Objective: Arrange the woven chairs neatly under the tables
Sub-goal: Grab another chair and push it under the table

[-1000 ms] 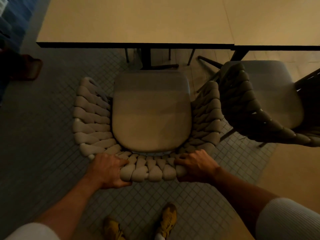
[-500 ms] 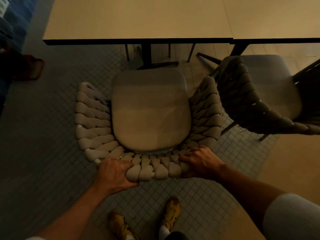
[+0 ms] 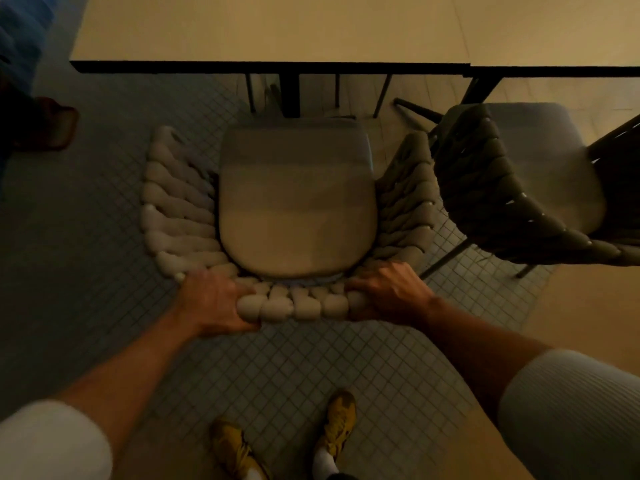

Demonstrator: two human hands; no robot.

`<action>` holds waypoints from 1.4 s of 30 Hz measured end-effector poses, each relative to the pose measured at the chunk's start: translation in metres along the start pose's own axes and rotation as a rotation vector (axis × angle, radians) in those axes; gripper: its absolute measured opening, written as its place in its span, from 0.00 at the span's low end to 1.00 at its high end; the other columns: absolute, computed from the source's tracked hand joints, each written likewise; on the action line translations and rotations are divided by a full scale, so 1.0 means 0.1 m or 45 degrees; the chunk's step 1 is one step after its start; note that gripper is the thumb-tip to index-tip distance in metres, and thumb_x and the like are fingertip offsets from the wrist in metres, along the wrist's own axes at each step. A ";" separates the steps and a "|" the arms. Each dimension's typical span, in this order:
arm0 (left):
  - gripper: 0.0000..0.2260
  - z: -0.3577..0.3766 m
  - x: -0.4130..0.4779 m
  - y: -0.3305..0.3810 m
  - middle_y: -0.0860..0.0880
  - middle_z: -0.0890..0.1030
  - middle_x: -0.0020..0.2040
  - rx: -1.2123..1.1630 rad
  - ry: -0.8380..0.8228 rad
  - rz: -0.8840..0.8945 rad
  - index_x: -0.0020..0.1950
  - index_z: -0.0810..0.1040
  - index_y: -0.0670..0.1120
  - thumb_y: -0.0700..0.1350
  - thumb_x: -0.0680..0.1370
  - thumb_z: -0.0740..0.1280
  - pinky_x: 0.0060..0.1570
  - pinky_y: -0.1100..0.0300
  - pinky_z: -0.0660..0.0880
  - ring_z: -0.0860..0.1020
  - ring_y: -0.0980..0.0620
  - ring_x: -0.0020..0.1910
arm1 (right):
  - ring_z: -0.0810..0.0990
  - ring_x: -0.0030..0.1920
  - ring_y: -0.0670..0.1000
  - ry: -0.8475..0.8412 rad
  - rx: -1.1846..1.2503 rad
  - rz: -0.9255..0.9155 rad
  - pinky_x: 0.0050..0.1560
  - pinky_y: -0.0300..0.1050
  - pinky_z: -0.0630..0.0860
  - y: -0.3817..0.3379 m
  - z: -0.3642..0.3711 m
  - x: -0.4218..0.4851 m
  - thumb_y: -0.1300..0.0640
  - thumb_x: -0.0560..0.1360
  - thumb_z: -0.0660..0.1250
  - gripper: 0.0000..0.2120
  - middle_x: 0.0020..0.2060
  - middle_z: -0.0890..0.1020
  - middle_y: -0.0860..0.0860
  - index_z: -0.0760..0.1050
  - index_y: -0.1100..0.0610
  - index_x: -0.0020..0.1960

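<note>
A beige woven chair (image 3: 294,216) with a padded seat stands directly below me, facing a light-topped table (image 3: 270,29). Its seat front is just short of the table's dark edge, near the table's central leg. My left hand (image 3: 211,303) grips the left part of the chair's braided backrest rim. My right hand (image 3: 388,292) grips the right part of the same rim. A second, darker woven chair (image 3: 512,188) stands to the right, angled, partly out from a neighbouring table (image 3: 561,32).
The floor under me is small grey tiles, turning to pale flooring on the right. My feet in yellow shoes (image 3: 339,420) stand behind the chair. A dark brown object (image 3: 45,123) lies on the floor at the far left.
The beige chair has slid forward toward the table edge with both hands still gripping its backrest. I have stepped closer behind it.
</note>
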State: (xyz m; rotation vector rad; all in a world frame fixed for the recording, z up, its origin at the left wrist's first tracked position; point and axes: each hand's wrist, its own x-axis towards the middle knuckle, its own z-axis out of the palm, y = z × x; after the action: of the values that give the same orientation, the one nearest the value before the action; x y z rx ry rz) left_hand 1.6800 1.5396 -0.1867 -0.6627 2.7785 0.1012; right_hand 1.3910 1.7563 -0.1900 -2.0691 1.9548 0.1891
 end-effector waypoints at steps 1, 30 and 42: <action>0.28 -0.07 0.11 -0.10 0.56 0.85 0.43 0.040 0.033 -0.010 0.52 0.83 0.66 0.78 0.59 0.64 0.40 0.58 0.73 0.84 0.50 0.41 | 0.82 0.51 0.50 0.024 -0.004 0.040 0.48 0.47 0.77 0.02 -0.04 0.12 0.26 0.75 0.57 0.26 0.52 0.83 0.43 0.74 0.41 0.64; 0.40 -0.58 0.92 -0.11 0.45 0.71 0.76 -0.026 -0.261 -0.232 0.76 0.69 0.51 0.72 0.71 0.69 0.80 0.44 0.54 0.66 0.42 0.76 | 0.68 0.72 0.61 -0.232 0.017 0.521 0.76 0.60 0.56 0.56 -0.52 0.75 0.27 0.71 0.66 0.37 0.68 0.76 0.54 0.70 0.49 0.71; 0.31 -2.05 -0.24 0.16 0.50 0.72 0.77 -0.205 -0.394 -0.236 0.79 0.67 0.55 0.68 0.79 0.63 0.73 0.43 0.66 0.71 0.46 0.75 | 0.75 0.67 0.58 -0.269 0.368 0.487 0.61 0.54 0.74 -0.02 -1.61 -0.10 0.35 0.75 0.68 0.33 0.69 0.74 0.53 0.66 0.48 0.75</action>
State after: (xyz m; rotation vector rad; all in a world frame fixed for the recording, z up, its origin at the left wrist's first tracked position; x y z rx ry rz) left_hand 1.6412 1.5371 0.0168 -0.8609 2.4181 0.3595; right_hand 1.3760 1.7179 -0.0338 -1.4270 2.0838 0.1825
